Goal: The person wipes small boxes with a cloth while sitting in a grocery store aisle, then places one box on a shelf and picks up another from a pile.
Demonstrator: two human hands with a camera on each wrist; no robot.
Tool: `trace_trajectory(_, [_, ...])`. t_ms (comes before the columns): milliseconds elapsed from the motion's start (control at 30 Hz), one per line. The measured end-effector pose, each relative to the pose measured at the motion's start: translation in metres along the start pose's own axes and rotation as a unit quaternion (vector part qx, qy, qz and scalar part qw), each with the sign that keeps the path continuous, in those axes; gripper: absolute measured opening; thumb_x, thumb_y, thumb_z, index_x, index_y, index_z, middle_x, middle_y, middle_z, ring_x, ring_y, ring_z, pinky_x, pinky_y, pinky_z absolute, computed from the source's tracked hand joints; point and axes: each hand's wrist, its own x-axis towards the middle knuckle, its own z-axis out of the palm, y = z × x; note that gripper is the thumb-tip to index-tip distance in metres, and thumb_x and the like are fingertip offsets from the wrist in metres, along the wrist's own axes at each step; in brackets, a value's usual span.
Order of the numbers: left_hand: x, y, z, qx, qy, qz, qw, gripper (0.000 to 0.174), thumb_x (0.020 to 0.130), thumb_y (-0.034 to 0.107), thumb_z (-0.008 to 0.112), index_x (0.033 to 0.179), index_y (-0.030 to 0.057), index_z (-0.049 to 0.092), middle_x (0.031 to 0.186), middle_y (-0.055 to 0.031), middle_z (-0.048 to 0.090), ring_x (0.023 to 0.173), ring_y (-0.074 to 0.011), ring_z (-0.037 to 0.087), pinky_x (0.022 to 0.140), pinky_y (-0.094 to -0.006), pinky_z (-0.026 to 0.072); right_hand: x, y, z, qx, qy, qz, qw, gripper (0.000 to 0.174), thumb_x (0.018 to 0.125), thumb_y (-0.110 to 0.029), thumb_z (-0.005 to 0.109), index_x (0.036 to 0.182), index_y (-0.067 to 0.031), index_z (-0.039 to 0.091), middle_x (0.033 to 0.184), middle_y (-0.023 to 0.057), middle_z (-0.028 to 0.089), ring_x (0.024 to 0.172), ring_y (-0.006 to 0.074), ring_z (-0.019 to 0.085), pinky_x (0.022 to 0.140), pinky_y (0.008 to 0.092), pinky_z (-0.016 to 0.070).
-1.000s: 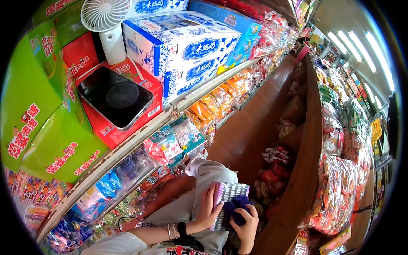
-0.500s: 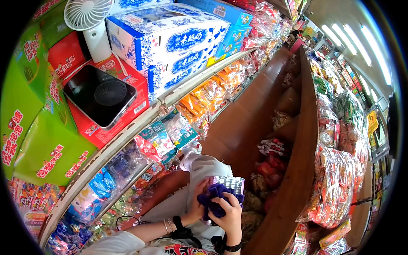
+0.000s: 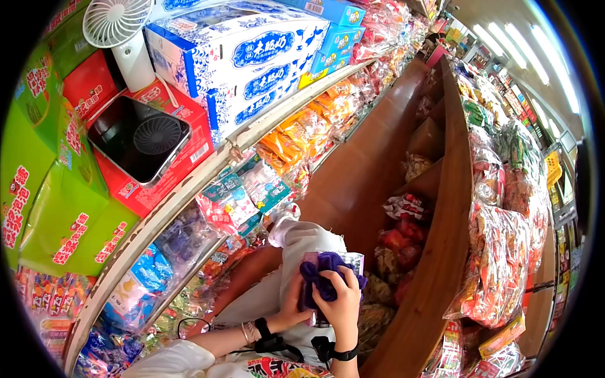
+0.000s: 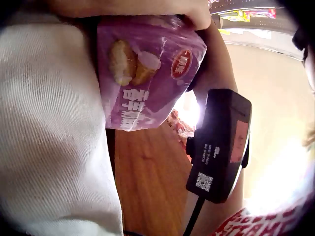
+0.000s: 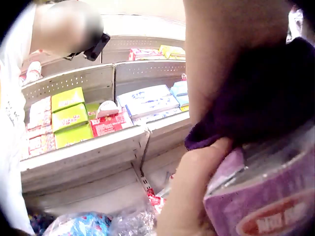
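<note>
A purple box with a printed food picture (image 4: 140,73) lies over the person's lap, its end (image 3: 355,257) visible in the head view. The left hand (image 3: 293,302) grips the box along its near side. Bunched on top is a dark purple cloth (image 3: 328,259), and the right hand (image 3: 339,298) holds it with curled fingers, pressed against the box. The cloth (image 5: 266,98) hides part of the right hand in the right wrist view, where a corner of the box (image 5: 261,206) shows below it.
Left, a shelf edge (image 3: 189,194) bears green boxes (image 3: 38,195), a black phone (image 3: 140,137), a white fan (image 3: 133,63) and blue-and-white boxes (image 3: 252,57). Bagged snacks (image 3: 498,258) fill the right side behind a wooden board (image 3: 441,233). Brown floor (image 3: 353,176) runs between.
The right hand and cloth have moved left over the box, covering more of its top. Both hands and the box have shifted slightly left and up, and the head view has turned a little.
</note>
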Motion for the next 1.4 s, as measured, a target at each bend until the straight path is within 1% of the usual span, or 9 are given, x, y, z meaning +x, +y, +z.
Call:
trace_trajectory(100, [0.007,0.009,-0.003,-0.041,-0.033,-0.057,0.997,0.119,0.076,0.037,0.082,0.161,0.002,0.006,0.166,-0.0209,0.01,0.155,-0.0335,0.01,0.124,-0.0445,0.0105,0.0,0.006,-0.003,0.042,0.003,0.0,0.999,0.031,0.069,-0.009,0.082,0.098,-0.0071,0.072,0.105,0.0175,0.063,0.097,0.0368,0.065,0.085,0.0415,0.0534])
trace_trajectory(200, [0.016,0.017,-0.004,0.028,-0.069,-0.021,0.997,0.123,0.074,0.041,0.084,0.16,0.0013,0.006,0.166,-0.0225,0.008,0.155,-0.0357,0.007,0.124,-0.047,0.0094,-0.001,0.014,-0.004,0.063,-0.01,0.02,0.998,0.032,0.07,-0.015,0.082,0.101,-0.0114,0.073,0.11,0.0167,0.062,0.1,0.0372,0.063,0.087,0.0443,0.0519])
trace_trajectory(433, [0.022,0.006,-0.003,0.089,-0.051,0.021,0.995,0.11,0.075,0.044,0.08,0.157,0.0002,0.021,0.165,-0.0323,-0.005,0.154,-0.0448,0.004,0.123,-0.0508,0.0117,0.017,0.026,-0.007,0.049,-0.003,-0.022,0.999,0.03,0.068,-0.008,0.081,0.096,-0.0065,0.071,0.102,0.0159,0.064,0.093,0.0355,0.066,0.083,0.0402,0.0539])
trace_trajectory(700, [0.025,0.008,-0.005,0.085,-0.051,0.042,0.994,0.109,0.078,0.051,0.072,0.158,0.0001,0.019,0.165,-0.0323,-0.004,0.154,-0.0451,0.003,0.123,-0.0519,0.009,0.023,0.03,-0.01,0.003,0.006,-0.031,0.999,0.031,0.069,-0.011,0.08,0.098,-0.0086,0.069,0.109,0.0171,0.062,0.096,0.0393,0.063,0.084,0.0441,0.0524])
trace_trajectory(867, [0.024,0.008,-0.006,0.044,-0.038,0.037,0.998,0.109,0.081,0.056,0.068,0.159,0.0006,0.016,0.165,-0.0323,-0.004,0.155,-0.0443,0.002,0.123,-0.0525,0.0083,-0.004,0.014,-0.019,-0.026,-0.085,-0.019,0.996,0.036,0.062,-0.016,0.08,0.096,-0.0129,0.07,0.107,0.0117,0.061,0.097,0.0354,0.061,0.084,0.0444,0.0525])
trace_trajectory(1033, [0.026,0.01,-0.008,0.08,-0.042,0.087,0.992,0.107,0.083,0.058,0.067,0.16,0.0017,0.017,0.165,-0.0329,-0.004,0.155,-0.0442,0.003,0.123,-0.0525,0.0078,-0.016,0.009,-0.033,-0.013,-0.14,0.009,0.99,0.038,0.06,-0.014,0.08,0.096,-0.0118,0.07,0.107,0.0118,0.061,0.099,0.0342,0.062,0.086,0.043,0.0522])
trace_trajectory(1200, [0.027,0.018,-0.005,0.133,-0.051,0.057,0.988,0.103,0.082,0.05,0.067,0.16,0.0023,0.019,0.165,-0.0333,-0.003,0.154,-0.046,0.003,0.123,-0.0525,0.0079,-0.002,0.031,-0.03,0.017,-0.065,0.025,0.997,0.037,0.062,-0.007,0.077,0.098,-0.0067,0.066,0.105,0.0142,0.06,0.098,0.0365,0.062,0.087,0.0409,0.0511])
trace_trajectory(1300, [0.028,0.019,-0.005,0.127,-0.053,0.066,0.988,0.099,0.08,0.04,0.067,0.159,0.0028,0.021,0.164,-0.0334,-0.003,0.153,-0.0483,0.004,0.123,-0.0529,0.0081,0.006,0.046,-0.027,0.01,-0.028,0.057,0.998,0.036,0.066,-0.01,0.079,0.1,-0.0094,0.067,0.107,0.0145,0.059,0.1,0.0385,0.06,0.087,0.0461,0.051])
trace_trajectory(1400, [0.027,0.02,-0.007,0.133,-0.053,0.066,0.988,0.099,0.08,0.041,0.066,0.159,0.0027,0.021,0.164,-0.0336,-0.002,0.153,-0.0488,0.004,0.123,-0.0532,0.0071,0.004,0.047,-0.026,-0.006,-0.022,0.061,0.998,0.038,0.066,-0.011,0.079,0.103,-0.0105,0.066,0.111,0.0144,0.059,0.102,0.0392,0.059,0.089,0.0466,0.0505])
